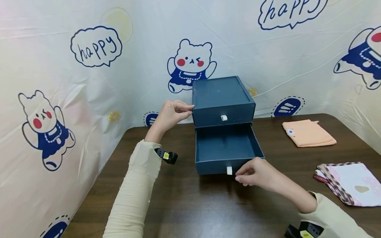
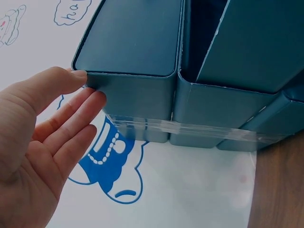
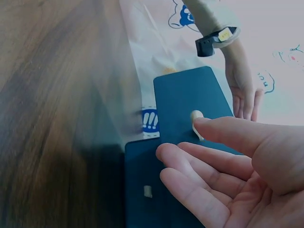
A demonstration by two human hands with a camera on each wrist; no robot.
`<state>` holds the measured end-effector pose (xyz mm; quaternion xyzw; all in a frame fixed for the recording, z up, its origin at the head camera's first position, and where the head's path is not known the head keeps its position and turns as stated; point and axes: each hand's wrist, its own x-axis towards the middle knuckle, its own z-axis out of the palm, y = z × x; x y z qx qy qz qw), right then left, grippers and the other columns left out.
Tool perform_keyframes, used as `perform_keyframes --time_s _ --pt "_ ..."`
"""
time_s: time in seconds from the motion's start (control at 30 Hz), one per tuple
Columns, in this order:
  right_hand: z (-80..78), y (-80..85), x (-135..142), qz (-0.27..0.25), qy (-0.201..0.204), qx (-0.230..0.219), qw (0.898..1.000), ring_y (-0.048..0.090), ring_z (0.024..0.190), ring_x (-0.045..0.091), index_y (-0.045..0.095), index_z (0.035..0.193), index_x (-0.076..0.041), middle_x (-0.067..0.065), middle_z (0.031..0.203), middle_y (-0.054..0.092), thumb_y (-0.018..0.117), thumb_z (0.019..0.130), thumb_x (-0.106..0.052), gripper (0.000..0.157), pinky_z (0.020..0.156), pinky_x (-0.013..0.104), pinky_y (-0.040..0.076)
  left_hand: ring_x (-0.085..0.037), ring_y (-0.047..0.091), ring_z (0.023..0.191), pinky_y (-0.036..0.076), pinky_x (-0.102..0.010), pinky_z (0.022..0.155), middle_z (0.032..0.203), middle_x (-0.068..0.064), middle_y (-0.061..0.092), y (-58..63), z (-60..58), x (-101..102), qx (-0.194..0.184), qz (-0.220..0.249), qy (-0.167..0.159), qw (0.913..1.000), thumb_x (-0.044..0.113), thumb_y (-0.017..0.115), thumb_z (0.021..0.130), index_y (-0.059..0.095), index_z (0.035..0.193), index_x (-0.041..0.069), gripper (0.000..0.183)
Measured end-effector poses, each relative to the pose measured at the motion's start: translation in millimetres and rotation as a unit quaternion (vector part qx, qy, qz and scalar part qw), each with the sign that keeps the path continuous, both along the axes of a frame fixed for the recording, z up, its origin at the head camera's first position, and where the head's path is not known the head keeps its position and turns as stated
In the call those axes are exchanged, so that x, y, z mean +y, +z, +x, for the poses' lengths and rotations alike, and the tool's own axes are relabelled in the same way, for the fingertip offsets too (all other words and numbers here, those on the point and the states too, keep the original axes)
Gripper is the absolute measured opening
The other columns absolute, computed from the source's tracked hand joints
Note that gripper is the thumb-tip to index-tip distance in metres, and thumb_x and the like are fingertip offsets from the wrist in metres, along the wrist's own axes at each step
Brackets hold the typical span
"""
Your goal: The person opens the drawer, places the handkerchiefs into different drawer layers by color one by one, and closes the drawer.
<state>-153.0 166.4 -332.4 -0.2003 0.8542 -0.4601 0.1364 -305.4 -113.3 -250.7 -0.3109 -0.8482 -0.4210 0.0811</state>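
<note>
A dark blue two-drawer box (image 1: 220,92) stands near the back of the table. Its upper drawer (image 1: 206,116) is closed, while the lower drawer (image 1: 212,167) is pulled out, and no contents show inside. At the box's upper left side, my left hand (image 1: 176,112) touches the edge with thumb and fingertips; the left wrist view shows the other fingers fairly straight beside the wall. My right hand (image 1: 257,172) is at the lower drawer's front right, beside its white pull tab (image 1: 229,170). Its fingers are loosely bent with nothing between them; contact with the drawer is unclear.
To the right lie a folded peach cloth (image 1: 311,134) and, nearer, a stack of folded patterned cloths (image 1: 354,185). Printed white sheeting (image 1: 148,66) hangs behind and beside the brown table (image 1: 190,208). Clear tape (image 2: 180,127) runs along the box.
</note>
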Motion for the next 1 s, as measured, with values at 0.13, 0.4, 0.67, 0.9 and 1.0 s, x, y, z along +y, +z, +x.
perform_keyframes --time_s 0.13,0.4,0.67,0.9,1.0 --pt "0.8 0.1 7.5 0.009 0.004 0.004 1.000 0.058 0.064 0.014 0.070 0.095 0.001 0.002 0.073 0.065 0.065 0.085 -0.018 0.022 0.058 0.025 0.052 -0.017 0.058 0.089 0.052 -0.027 0.078 0.098 -0.007 0.064 0.7 0.3 -0.4 0.000 0.004 -0.002 1.0000 0.004 0.065 0.084 0.069 0.107 0.006 0.024" --pt "4.1 0.6 25.2 0.023 0.001 0.008 1.000 0.060 0.065 0.012 0.070 0.096 0.001 0.001 0.079 0.067 0.064 0.086 -0.020 0.024 0.059 0.023 0.053 -0.016 0.058 0.089 0.052 -0.027 0.077 0.097 -0.007 0.064 0.1 -2.0 0.4 -0.002 0.006 -0.004 1.0000 0.003 0.065 0.083 0.069 0.106 0.006 0.023" --pt "5.2 1.5 46.1 0.022 -0.016 0.007 1.000 0.063 0.068 0.015 0.068 0.098 0.004 0.005 0.082 0.067 0.064 0.086 -0.021 0.028 0.061 0.023 0.053 -0.016 0.058 0.088 0.052 -0.027 0.076 0.097 -0.007 0.065 0.4 -0.7 -0.1 -0.002 0.003 -0.002 1.0000 0.004 0.066 0.083 0.069 0.106 0.005 0.023" --pt "5.7 0.7 62.5 0.027 -0.033 0.010 0.999 0.063 0.068 0.013 0.067 0.098 0.007 0.008 0.082 0.068 0.064 0.086 -0.020 0.029 0.061 0.024 0.053 -0.016 0.057 0.088 0.052 -0.027 0.076 0.097 -0.008 0.065 0.2 -1.9 1.0 0.002 -0.001 -0.003 1.0000 0.004 0.066 0.084 0.069 0.106 0.006 0.023" --pt "5.9 0.9 68.6 0.023 -0.040 0.006 0.999 0.063 0.069 0.013 0.066 0.099 0.007 0.009 0.084 0.068 0.063 0.086 -0.018 0.029 0.061 0.024 0.053 -0.016 0.058 0.088 0.052 -0.027 0.076 0.097 -0.008 0.065 0.5 -1.0 0.5 0.000 0.000 -0.003 1.0000 0.004 0.065 0.084 0.069 0.106 0.006 0.023"
